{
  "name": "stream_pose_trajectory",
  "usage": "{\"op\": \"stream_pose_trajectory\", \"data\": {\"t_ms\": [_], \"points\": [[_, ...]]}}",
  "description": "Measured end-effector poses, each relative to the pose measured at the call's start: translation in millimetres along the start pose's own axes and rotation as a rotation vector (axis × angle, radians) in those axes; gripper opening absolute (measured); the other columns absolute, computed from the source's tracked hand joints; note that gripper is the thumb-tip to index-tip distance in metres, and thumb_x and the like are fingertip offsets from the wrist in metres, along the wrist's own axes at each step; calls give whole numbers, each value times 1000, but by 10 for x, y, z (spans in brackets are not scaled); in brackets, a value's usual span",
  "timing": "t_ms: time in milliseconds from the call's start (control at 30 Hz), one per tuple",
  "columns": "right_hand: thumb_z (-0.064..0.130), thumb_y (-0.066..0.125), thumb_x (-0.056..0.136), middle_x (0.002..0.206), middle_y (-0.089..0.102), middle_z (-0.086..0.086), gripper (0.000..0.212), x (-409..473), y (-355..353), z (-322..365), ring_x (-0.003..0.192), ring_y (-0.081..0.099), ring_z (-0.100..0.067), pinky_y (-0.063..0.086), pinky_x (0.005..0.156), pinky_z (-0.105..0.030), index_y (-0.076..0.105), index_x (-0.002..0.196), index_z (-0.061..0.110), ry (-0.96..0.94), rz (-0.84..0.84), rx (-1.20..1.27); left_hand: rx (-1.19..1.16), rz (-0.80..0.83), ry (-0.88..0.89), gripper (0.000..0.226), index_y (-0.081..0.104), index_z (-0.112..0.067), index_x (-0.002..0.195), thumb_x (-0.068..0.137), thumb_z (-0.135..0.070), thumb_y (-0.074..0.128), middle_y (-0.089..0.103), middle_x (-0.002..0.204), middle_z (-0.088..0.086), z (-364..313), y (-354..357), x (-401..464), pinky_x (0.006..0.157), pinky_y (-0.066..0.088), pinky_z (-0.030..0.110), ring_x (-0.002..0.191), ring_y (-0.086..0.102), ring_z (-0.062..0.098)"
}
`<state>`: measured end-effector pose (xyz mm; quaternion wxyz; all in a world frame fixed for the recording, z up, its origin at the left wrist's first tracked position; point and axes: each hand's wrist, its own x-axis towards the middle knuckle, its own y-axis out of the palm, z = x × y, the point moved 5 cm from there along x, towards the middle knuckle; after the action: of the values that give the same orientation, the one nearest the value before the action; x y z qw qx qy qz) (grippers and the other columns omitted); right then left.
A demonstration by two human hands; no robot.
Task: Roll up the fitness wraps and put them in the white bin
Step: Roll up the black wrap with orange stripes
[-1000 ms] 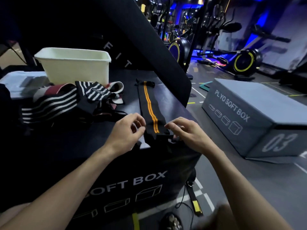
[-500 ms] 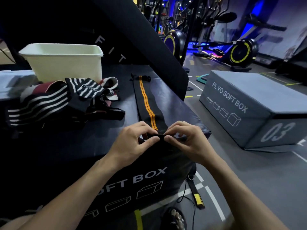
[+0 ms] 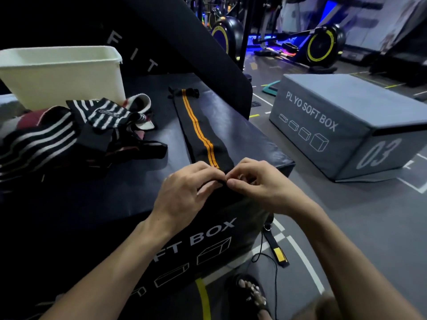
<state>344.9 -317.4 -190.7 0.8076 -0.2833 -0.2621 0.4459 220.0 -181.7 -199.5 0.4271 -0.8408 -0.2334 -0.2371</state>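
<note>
A long black wrap with two orange stripes (image 3: 198, 132) lies stretched out on the black soft box (image 3: 129, 188), running away from me. Its near end is curled into a small roll at the box's front edge. My left hand (image 3: 184, 195) and my right hand (image 3: 256, 183) both pinch that rolled end, fingertips almost meeting over it. A heap of black-and-white striped wraps (image 3: 69, 132) lies to the left. The white bin (image 3: 62, 72) stands behind the heap at the back left; its inside is hidden.
A grey soft box marked 03 (image 3: 346, 125) sits on the floor to the right. A black-and-yellow strap (image 3: 277, 248) and a thin cord hang below the box's front corner. My sandalled foot (image 3: 251, 294) is beneath. Exercise bikes stand at the back.
My hands have come together on the wrap's near end and folded it over into a small roll. The view has shifted slightly down and closer.
</note>
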Motion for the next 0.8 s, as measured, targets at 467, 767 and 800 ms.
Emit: {"op": "stream_pose_trajectory", "data": {"t_ms": [467,767,800], "points": [[18,69,97,79,63,-5,13,26,55,-61,76,56,-15,45,72,-23,73,93,7,158,127,494,-14,-59,-77,11,73,-25,102,92,-27,76,72,94,-11,40,8,37,74,55,35,85,67,8],[18,73,94,77,65,-1,11,77,43,-80,76,55,-15,43,76,-35,75,93,7,134,98,392,-37,-44,-92,10,73,-25,98,91,-33,73,70,92,-10,48,16,47,72,53,37,84,67,9],[20,73,95,76,64,0,12,80,49,-76,75,55,-14,43,74,-35,74,92,9,121,83,363,-35,-45,-102,10,73,-26,98,91,-34,72,70,91,-10,56,18,48,72,53,38,84,67,9]]}}
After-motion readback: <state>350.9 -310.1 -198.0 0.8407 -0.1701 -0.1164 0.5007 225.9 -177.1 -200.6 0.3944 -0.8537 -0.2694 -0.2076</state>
